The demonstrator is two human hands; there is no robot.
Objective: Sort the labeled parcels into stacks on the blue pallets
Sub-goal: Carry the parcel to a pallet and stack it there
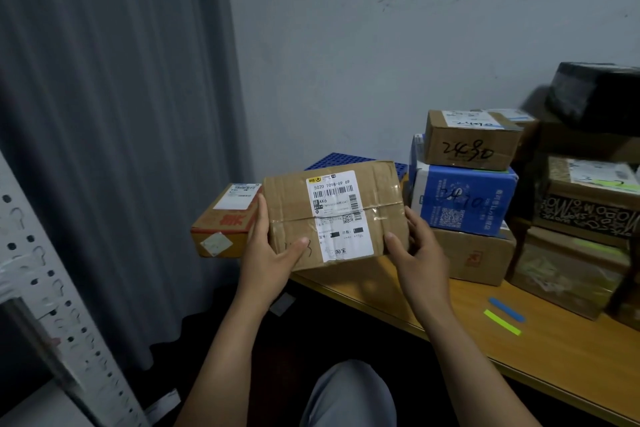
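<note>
Head view: my left hand (273, 255) and right hand (417, 253) are gripping the parcel (381, 198) by its ends, and I am best reading its label (337, 215) before choosing a blue pallet (332, 159).

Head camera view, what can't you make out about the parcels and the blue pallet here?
1. Blue perforated plastic pallet: head view, mostly hidden behind the held brown taped cardboard parcel.
2. Handwritten marking on that parcel: partly covered by the thumb of the left hand.
3. White shipping label: fine print too small.
4. Black wrapped parcel: blurred, cut off by the right edge.
</note>
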